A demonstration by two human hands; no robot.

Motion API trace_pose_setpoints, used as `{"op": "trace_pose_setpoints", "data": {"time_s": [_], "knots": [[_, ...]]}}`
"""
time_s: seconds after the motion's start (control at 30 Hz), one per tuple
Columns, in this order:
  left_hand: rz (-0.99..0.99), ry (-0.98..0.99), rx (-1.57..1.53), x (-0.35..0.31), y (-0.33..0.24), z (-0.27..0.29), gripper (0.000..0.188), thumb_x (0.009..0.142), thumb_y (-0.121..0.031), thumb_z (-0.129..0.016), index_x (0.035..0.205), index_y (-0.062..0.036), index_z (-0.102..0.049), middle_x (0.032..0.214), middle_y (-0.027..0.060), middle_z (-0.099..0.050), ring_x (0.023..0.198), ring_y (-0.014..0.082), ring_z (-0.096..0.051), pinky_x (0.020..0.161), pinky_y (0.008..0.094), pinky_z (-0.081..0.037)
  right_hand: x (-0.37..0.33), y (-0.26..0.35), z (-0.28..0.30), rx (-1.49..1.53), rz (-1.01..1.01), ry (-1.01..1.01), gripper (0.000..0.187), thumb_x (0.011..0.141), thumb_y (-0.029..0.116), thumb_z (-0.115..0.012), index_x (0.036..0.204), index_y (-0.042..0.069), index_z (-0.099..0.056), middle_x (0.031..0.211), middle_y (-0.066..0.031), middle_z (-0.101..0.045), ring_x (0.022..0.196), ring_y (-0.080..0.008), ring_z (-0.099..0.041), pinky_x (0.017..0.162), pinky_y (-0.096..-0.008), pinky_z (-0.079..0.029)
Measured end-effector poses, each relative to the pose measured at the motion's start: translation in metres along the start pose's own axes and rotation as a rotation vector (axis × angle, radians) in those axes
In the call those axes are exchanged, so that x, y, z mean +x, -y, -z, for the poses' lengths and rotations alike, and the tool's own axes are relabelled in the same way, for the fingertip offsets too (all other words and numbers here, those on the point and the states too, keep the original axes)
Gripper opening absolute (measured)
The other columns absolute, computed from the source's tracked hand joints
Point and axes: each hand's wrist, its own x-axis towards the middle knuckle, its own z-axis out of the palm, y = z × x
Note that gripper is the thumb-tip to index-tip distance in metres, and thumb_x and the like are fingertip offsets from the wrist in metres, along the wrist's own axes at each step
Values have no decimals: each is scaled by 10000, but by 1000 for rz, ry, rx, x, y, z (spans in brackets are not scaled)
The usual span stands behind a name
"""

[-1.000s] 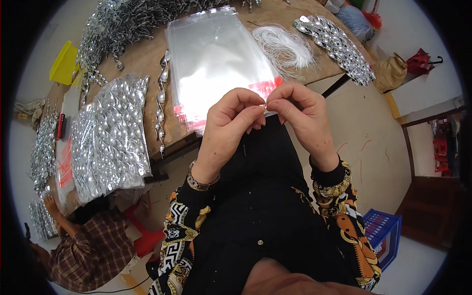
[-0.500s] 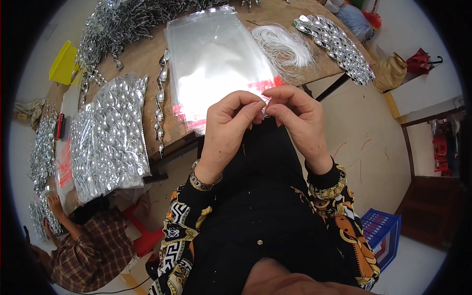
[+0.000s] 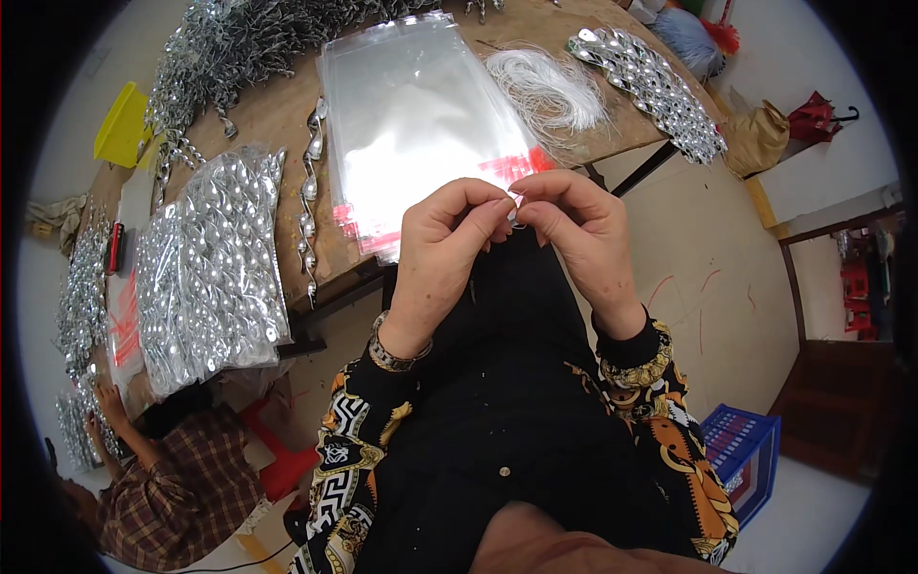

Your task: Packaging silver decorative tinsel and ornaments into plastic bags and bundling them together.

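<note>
Since a second ago, the thumb and index fingertips of the right hand (image 3: pixel 588 251) have spread a little apart, leaving a bit of white strand (image 3: pixel 514 199) showing, and at far left both hands of a co-worker in a plaid shirt (image 3: pixel 177 488) now show. The left hand (image 3: pixel 445 251) pinches the strand between thumb and index finger; the right meets it there, though I cannot tell whether its fingers grip it. The strand is held above the person's black lap, just off the near edge of the tabletop (image 3: pixel 277 110). Beyond the hands lies a stack of clear bags (image 3: pixel 411 124) with red edging, a hank of white cord (image 3: pixel 545 88) beside it. A single twisted silver strip (image 3: pixel 307 201) lies left of the bags, near a packed bundle of silver strips (image 3: pixel 215 263).
</note>
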Motion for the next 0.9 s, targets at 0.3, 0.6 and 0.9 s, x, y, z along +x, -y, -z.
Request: {"op": "trace_pose_setpoints", "data": {"time_s": [0.3,0.6,0.9], "knots": [[-11,6,19,0,0,-1,105,974,-69,-608,1012,2,-676,823,12,-666,737,67,-599,664,204,-469,0,-1,1,-18,11,-23,124,936,14,-649,1052,-9,-688,909,-26,-681,772,-57,-597,650,-195,-457],[-63,20,62,0,-2,-3,102,973,-65,-608,1010,3,-674,828,8,-663,749,66,-594,678,203,-456,1,0,1,-53,68,-29,71,933,-7,-641,997,0,-672,923,-24,-667,785,-68,-589,679,-196,-457],[-296,-4,207,8,10,-2,114,939,-62,-628,1017,3,-681,999,67,-675,948,132,-607,807,264,-483,7,-2,4,-155,209,-27,64,919,-12,-629,964,8,-670,1182,-79,-603,1069,-145,-582,928,-273,-458]]}}
